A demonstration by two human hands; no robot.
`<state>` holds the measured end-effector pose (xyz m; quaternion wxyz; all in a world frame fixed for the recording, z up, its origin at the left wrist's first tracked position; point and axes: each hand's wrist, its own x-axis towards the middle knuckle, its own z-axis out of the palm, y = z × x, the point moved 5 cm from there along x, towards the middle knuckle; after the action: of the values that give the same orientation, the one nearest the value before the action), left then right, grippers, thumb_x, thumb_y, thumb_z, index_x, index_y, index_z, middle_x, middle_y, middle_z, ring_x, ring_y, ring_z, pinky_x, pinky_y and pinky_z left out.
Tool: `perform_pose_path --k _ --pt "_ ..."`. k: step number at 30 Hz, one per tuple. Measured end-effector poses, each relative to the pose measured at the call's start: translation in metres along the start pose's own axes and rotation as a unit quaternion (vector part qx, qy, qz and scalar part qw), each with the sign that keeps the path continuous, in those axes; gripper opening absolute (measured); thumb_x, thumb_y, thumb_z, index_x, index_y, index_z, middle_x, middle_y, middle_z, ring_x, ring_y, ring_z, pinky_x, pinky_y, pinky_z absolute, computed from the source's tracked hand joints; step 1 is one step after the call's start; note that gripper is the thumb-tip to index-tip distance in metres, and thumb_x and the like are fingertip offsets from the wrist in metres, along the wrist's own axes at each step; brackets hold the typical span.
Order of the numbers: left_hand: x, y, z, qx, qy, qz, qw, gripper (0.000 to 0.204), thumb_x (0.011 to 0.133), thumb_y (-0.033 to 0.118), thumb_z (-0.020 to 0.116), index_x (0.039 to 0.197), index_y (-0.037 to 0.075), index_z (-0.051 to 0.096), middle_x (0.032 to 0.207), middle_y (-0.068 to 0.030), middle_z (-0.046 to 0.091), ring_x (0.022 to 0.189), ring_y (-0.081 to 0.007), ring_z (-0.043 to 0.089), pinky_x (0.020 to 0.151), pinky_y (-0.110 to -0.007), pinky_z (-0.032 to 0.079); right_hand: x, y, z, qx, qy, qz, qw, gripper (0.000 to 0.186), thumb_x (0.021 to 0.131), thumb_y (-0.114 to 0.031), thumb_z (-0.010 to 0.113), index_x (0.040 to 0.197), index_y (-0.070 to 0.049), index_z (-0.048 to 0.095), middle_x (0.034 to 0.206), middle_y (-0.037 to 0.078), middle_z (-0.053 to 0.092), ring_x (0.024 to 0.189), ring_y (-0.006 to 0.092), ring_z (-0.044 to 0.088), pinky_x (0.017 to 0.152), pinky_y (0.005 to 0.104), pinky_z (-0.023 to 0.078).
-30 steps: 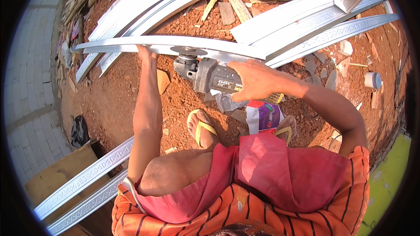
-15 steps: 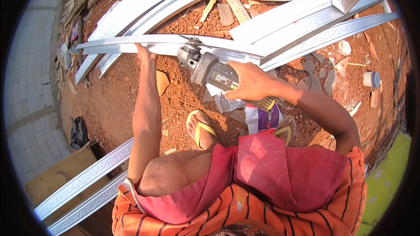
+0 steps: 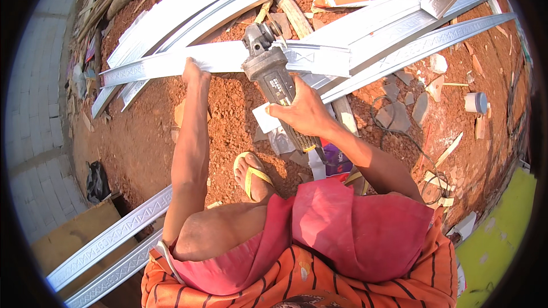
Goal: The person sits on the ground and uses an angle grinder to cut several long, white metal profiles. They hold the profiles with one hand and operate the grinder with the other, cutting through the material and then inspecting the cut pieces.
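The long silver patterned metal channel point(image 3: 220, 58) lies across wide pale metal profiles point(image 3: 182, 16), its lower edge pinched in the fingers of the left hand point(image 3: 196, 73); the fingers of the right hand point(image 3: 303, 108) wrap a black cylindrical angle grinder point(image 3: 268, 68). If the channel rocked, the thin disc point(image 3: 281, 33) could snag and kick toward the bare left knee point(image 3: 220, 231).

A long, silvery metal profile point(image 3: 222, 57), embossed near its ends, is stretching from ten o'clock to past one. A dark grey angle grinder point(image 3: 271, 80) is partly hiding it at twelve, its head pointing toward eleven, its thin disc point(image 3: 278, 31) showing nearly edge-on.
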<state>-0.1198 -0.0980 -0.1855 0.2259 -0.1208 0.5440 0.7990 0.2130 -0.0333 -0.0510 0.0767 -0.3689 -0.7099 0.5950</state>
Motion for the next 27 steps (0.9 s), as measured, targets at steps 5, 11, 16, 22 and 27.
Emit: perform_pose_path --k 5,11,16,22,27 --pt "-0.013 -0.001 0.005 -0.01 0.002 -0.013 1.0 0.037 0.102 0.011 0.037 0.135 -0.006 0.037 0.129 -0.021 0.052 0.115 -0.0364 0.059 0.096 -0.054 0.054 0.006 0.01 -0.002 0.018 -0.005 0.043 0.999 0.084 0.07 -0.038 0.072 0.123 0.02 0.042 0.097 0.029 0.065 0.093 0.0376 0.066 0.085 0.0403 0.051" --pt "-0.004 -0.002 -0.001 -0.009 -0.006 -0.008 1.0 0.038 0.103 0.012 0.037 0.135 -0.006 0.036 0.129 -0.0216 0.053 0.116 -0.0366 0.058 0.097 -0.055 0.053 0.006 0.022 0.019 0.047 -0.025 0.023 0.998 0.097 0.069 -0.039 0.071 0.133 0.022 0.033 0.108 0.034 0.062 0.104 0.0401 0.063 0.091 0.0389 0.049" --pt "-0.003 -0.003 -0.004 -0.021 -0.008 -0.002 1.0 0.037 0.103 0.013 0.037 0.134 -0.007 0.038 0.13 -0.0221 0.053 0.116 -0.0367 0.058 0.097 -0.054 0.054 0.009 0.0 0.003 0.034 -0.007 0.045 0.998 0.082 0.07 -0.039 0.071 0.122 0.018 0.045 0.099 0.031 0.065 0.095 0.0395 0.066 0.087 0.0406 0.05" --pt "0.006 -0.006 -0.008 -0.036 -0.04 0.004 0.999 0.038 0.103 0.015 0.039 0.134 -0.007 0.038 0.129 -0.0216 0.053 0.114 -0.036 0.059 0.094 -0.052 0.056 0.009 0.015 0.008 0.047 0.018 0.033 0.998 0.08 0.07 -0.037 0.071 0.126 0.014 0.044 0.101 0.03 0.064 0.095 0.0385 0.066 0.085 0.0407 0.051" --pt "0.0 -0.004 -0.003 0.0 -0.009 -0.005 1.0 0.036 0.103 0.015 0.038 0.132 -0.007 0.04 0.127 -0.0209 0.054 0.112 -0.0354 0.06 0.093 -0.052 0.056 0.007 0.014 0.005 0.03 0.057 0.031 0.997 0.061 0.072 -0.034 0.074 0.115 0.004 0.055 0.091 0.016 0.066 0.082 0.0247 0.065 0.077 0.036 0.052"
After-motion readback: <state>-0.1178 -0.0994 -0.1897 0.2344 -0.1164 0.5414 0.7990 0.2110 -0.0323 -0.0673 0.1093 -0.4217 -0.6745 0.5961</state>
